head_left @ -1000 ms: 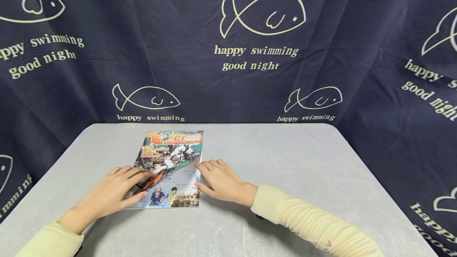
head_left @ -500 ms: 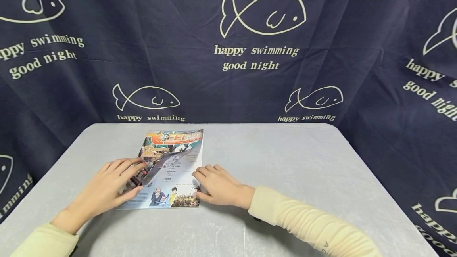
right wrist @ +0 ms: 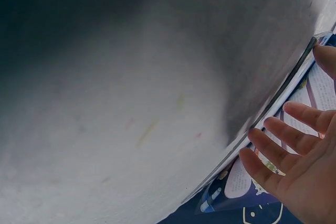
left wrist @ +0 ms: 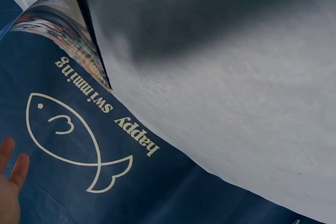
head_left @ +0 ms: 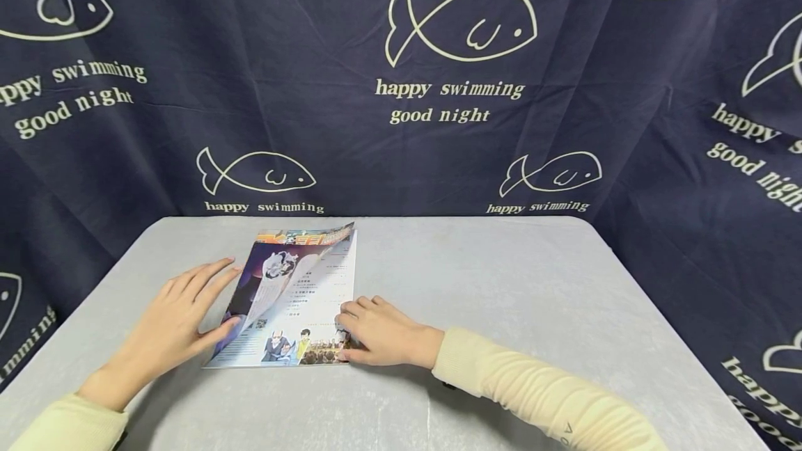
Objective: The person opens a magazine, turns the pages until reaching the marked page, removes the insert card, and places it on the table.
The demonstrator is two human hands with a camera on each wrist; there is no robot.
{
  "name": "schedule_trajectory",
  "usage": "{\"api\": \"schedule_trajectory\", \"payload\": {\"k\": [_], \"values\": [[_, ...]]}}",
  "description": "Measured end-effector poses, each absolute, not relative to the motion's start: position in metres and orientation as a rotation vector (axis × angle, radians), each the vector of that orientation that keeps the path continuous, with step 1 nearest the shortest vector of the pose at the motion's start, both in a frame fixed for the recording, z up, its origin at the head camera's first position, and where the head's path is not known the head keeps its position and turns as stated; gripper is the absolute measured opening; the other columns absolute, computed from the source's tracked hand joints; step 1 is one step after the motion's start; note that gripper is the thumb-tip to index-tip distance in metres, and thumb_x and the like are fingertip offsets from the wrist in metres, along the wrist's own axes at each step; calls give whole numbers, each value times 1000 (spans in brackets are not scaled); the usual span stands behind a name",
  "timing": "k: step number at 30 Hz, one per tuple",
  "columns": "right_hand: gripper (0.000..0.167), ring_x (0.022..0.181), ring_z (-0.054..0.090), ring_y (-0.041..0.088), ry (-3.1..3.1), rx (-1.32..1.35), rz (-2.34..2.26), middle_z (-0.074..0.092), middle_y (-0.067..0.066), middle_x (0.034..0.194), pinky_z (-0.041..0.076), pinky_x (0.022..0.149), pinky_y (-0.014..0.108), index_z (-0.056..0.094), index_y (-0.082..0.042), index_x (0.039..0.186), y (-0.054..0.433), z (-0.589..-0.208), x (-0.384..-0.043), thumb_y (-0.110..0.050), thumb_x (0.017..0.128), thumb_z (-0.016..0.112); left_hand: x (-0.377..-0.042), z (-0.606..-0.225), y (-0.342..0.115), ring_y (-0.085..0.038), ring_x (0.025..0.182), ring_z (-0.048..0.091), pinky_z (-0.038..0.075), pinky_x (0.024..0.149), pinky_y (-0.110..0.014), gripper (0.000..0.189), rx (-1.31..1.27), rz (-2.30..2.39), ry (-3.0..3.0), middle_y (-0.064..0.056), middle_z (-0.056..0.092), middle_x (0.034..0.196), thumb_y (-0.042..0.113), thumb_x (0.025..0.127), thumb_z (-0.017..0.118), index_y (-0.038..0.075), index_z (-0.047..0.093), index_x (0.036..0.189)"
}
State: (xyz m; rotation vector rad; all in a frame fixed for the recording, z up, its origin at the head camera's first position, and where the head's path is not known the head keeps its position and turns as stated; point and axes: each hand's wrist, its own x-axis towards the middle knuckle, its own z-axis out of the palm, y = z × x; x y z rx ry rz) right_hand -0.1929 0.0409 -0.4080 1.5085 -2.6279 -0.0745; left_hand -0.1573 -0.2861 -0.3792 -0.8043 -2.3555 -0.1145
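Observation:
A magazine with a colourful cover lies on the table, left of centre. Its cover curls up diagonally from the lower right towards the left, baring a dark purple inside and a text page beneath. Beside the left edge, my left hand has its fingers spread, with the thumb right at the curled sheet. In the left wrist view, the curved sheet stands up at the upper left. My right hand rests at the magazine's lower right edge; the right wrist view shows its fingers extended along that edge.
The pale grey table stretches to the right of the magazine. Behind it hangs a dark blue curtain with white fish drawings and lettering, which also runs along both sides.
The cover has curled further back to the left, uncovering more of the text page. My left hand has moved left off the cover; my right hand has slid slightly nearer along the edge.

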Motion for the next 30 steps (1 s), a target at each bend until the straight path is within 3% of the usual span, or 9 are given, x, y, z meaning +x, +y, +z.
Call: {"api": "schedule_trajectory", "payload": {"k": [6, 13, 19, 30], "values": [[53, 112, 51, 17, -2607, 1533, -83, 52, 3, 127, 45, 91, 37, 50, -15, 123, 41, -410, -194, -55, 90, 40, -159, -379, -287, -38, 113, 43, 35, 84, -50, 71, -789, -121, -2246, -18, 43, 136, 59, 88, 36, 4, 46, 132], [53, 112, 50, 17, -2618, 1534, -83, 51, 3, 128, 45, 91, 36, 51, -15, 123, 41, -410, -194, -55, 90, 41, -159, -378, -290, -40, 118, 39, 38, 74, -54, 66, -719, -80, -2232, -17, 40, 140, 59, 88, 33, 11, 49, 131], [53, 112, 50, 17, -2621, 1535, -80, 51, 3, 128, 45, 92, 36, 51, -15, 123, 41, -409, -193, -55, 90, 41, -155, -377, -293, -43, 125, 32, 37, 80, -58, 65, -647, -36, -2335, -18, 33, 144, 60, 89, 27, 16, 50, 131], [53, 114, 49, 18, -2645, 1532, -91, 49, 4, 130, 43, 94, 38, 50, -15, 124, 40, -408, -193, -55, 90, 42, -157, -380, -295, -42, 129, 28, 30, 87, -58, 60, -666, -19, -2329, -17, 37, 141, 54, 91, 25, 13, 56, 121]]}}
